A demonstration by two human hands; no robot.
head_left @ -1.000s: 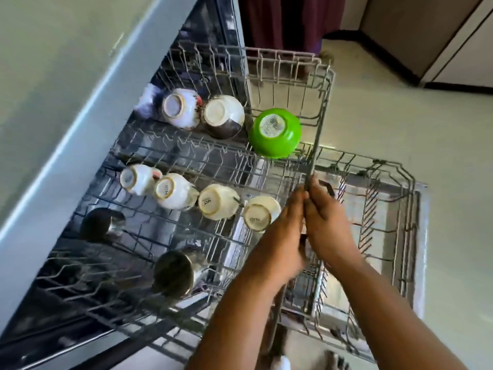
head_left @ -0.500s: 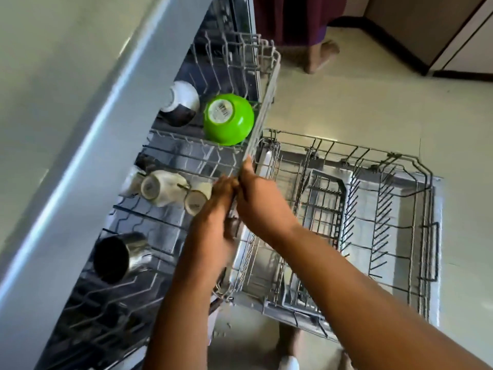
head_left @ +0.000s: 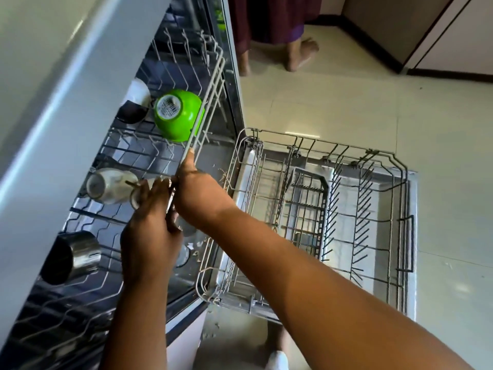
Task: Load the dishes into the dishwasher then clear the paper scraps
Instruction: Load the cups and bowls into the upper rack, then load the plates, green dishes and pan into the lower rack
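Rack rail (head_left: pixel 210 97) partly under L hand (head_left: pixel 149 236)

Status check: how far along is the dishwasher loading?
Done: green bowl, cups and steel tumbler sit in the upper rack. In hand: left hand and right hand grip that rack's front rail. Left: lower rack stands pulled out; small scraps lie beside it.

far beyond the fingers (head_left: pixel 190 159), a person's bare feet (head_left: pixel 301 56) stand on the pale tiled floor (head_left: pixel 346 102) under a purple garment (head_left: pixel 269 20). farther right, a dark baseboard (head_left: pixel 373 44) edges pale cabinet panels (head_left: pixel 453 36). a grey surface (head_left: pixel 40 76) runs left of the fingers.
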